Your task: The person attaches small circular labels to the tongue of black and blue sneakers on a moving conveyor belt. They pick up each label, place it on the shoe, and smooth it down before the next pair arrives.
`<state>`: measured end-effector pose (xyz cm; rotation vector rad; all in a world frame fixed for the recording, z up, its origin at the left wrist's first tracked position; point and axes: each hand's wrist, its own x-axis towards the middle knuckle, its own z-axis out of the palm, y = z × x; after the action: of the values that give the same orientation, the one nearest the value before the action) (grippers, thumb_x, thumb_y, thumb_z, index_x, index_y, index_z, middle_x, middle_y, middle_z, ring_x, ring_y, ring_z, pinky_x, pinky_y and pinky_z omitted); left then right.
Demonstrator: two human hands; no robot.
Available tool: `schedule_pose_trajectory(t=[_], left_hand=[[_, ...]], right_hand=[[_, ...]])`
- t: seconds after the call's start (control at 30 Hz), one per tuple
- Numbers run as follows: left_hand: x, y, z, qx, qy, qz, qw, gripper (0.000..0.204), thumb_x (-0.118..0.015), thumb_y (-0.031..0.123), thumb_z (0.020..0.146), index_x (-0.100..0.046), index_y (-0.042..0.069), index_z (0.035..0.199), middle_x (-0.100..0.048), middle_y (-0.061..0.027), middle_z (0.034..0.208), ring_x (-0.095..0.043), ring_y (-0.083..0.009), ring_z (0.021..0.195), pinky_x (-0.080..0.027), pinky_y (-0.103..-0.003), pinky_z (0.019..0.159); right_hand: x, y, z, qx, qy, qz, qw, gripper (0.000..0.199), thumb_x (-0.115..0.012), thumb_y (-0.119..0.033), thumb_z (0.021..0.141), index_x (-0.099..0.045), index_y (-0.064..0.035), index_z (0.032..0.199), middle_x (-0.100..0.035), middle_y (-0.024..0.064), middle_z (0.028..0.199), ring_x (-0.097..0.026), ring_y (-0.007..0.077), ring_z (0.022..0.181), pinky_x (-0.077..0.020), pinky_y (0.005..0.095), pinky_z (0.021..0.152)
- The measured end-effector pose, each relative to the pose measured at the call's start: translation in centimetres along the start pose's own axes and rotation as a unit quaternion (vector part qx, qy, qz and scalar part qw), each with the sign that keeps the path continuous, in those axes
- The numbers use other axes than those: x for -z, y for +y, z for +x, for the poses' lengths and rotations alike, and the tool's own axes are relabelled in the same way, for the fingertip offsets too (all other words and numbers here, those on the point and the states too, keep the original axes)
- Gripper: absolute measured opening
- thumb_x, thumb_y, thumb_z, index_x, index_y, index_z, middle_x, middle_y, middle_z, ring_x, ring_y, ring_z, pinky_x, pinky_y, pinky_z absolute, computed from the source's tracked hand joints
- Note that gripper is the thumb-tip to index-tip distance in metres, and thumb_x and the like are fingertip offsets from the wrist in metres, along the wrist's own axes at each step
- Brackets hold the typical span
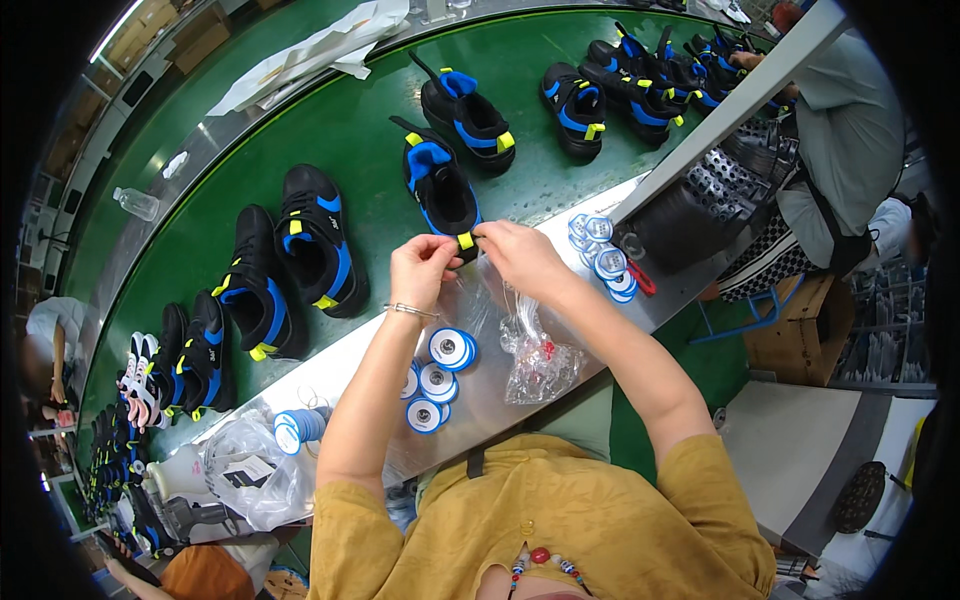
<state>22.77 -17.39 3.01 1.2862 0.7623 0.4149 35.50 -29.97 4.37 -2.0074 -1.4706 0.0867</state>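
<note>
You are pinching the yellow tab (465, 240) of the centre shoe (440, 190) with both your left hand (422, 270) and right hand (520, 257); shoes (255, 285) at left are waiting.

Shoe (440, 190): black upper, blue tongue and blue side strap, yellow tabs at heel and near tongue. Lies on green belt at its near edge, heel end toward person, toe pointing away, tilted slightly left. Black pull loop sticks up at far end. Yellow heel tab (465, 240) sits at belt edge, pinched between fingertips of both hands; what passes through tab too small to tell. Similar shoes lie either side, apart from it.
</note>
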Motion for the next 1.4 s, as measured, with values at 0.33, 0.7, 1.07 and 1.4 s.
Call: schedule_pose_trajectory(t=[0.33,0.7,1.07,1.4], left_hand=[[-1.9,1.5,-0.4,-0.171,-0.043,0.05,0.983,0.007,-0.057,0.007,0.094,-0.061,0.002,0.097,-0.067,-0.0042,0.081,-0.064,-0.0085,0.07,-0.05,-0.022,0.055],[-1.7,0.6,0.5,-0.156,-0.011,0.114,0.981,0.009,-0.057,0.009,0.095,-0.061,0.001,0.094,-0.064,-0.0018,0.078,-0.055,-0.006,0.063,-0.044,-0.02,0.054],[-1.2,0.0,0.6,-0.192,0.059,0.149,0.968,0.01,-0.06,0.009,0.093,-0.066,0.001,0.094,-0.063,-0.0005,0.078,-0.055,-0.0066,0.065,-0.043,-0.02,0.056],[0.4,0.3,0.5,-0.286,0.01,0.216,0.933,0.027,-0.059,-0.002,0.086,-0.069,0.006,0.11,-0.062,-0.0083,0.086,-0.057,-0.0191,0.078,-0.047,-0.029,0.071]], right_hand=[[1.6,-2.6,2.1,-0.092,0.036,0.24,0.966,0.012,-0.054,-0.01,0.092,-0.057,-0.001,0.1,-0.064,0.0155,0.077,-0.064,0.0269,0.071,-0.0494,0.0347,0.062],[2.0,-0.2,1.9,-0.253,0.017,0.48,0.84,0.015,-0.06,-0.015,0.092,-0.06,-0.0009,0.097,-0.063,0.0019,0.072,-0.045,0.0024,0.05,-0.0347,0.019,0.043],[-0.3,-0.3,2.2,-0.234,0.009,0.482,0.844,0.01,-0.065,-0.012,0.089,-0.063,-0.0023,0.091,-0.064,0.0024,0.08,-0.055,0.0045,0.065,-0.0415,0.0183,0.049],[-0.9,0.1,3.2,-0.19,-0.032,0.482,0.854,0.005,-0.065,-0.009,0.088,-0.063,-0.0042,0.089,-0.062,-0.0011,0.078,-0.051,0.0013,0.064,-0.0369,0.0165,0.051]])
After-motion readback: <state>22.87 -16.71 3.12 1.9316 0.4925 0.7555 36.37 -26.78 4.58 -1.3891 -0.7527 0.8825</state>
